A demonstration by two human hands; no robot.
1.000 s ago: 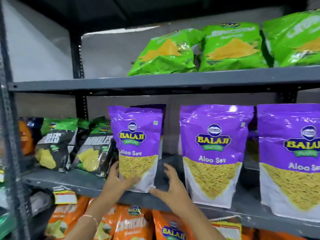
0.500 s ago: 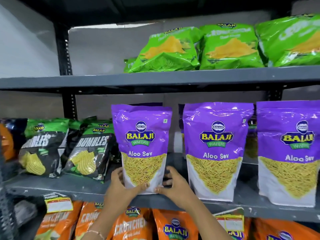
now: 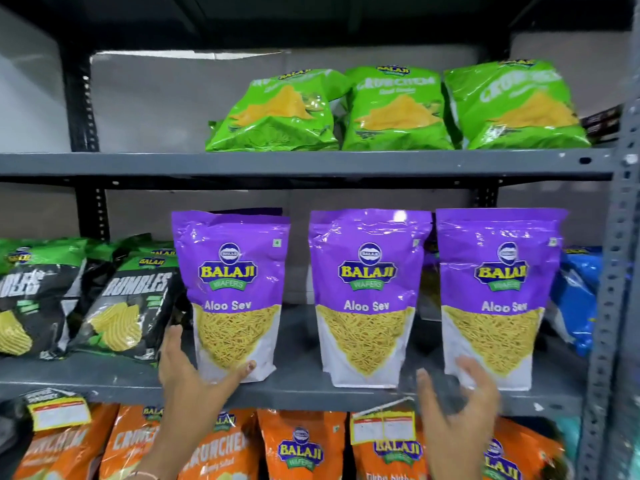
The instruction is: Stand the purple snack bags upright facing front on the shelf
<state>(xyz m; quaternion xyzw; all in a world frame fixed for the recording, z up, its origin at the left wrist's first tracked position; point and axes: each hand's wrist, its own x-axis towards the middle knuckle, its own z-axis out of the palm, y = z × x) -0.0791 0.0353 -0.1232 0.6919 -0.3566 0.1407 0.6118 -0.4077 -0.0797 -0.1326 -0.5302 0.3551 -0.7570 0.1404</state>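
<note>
Three purple Aloo Sev snack bags stand upright and face front on the grey middle shelf (image 3: 304,388): a left bag (image 3: 230,271), a middle bag (image 3: 367,271) and a right bag (image 3: 498,271). Darker purple bags show behind them. My left hand (image 3: 190,379) cups the left bag's lower left corner, thumb across its front, fingers along its side. My right hand (image 3: 457,417) is blurred, fingers spread and holding nothing, in front of the shelf edge just below the right bag.
Black Rumbles bags (image 3: 128,306) lean at the left of the same shelf, and a blue bag (image 3: 575,299) sits at its right. Green bags (image 3: 394,109) fill the upper shelf, orange bags (image 3: 301,448) the lower one. A steel post (image 3: 613,271) borders the right.
My right hand has let go of the left bag and swung right to below the right bag. My left hand stays at the left bag's corner.
</note>
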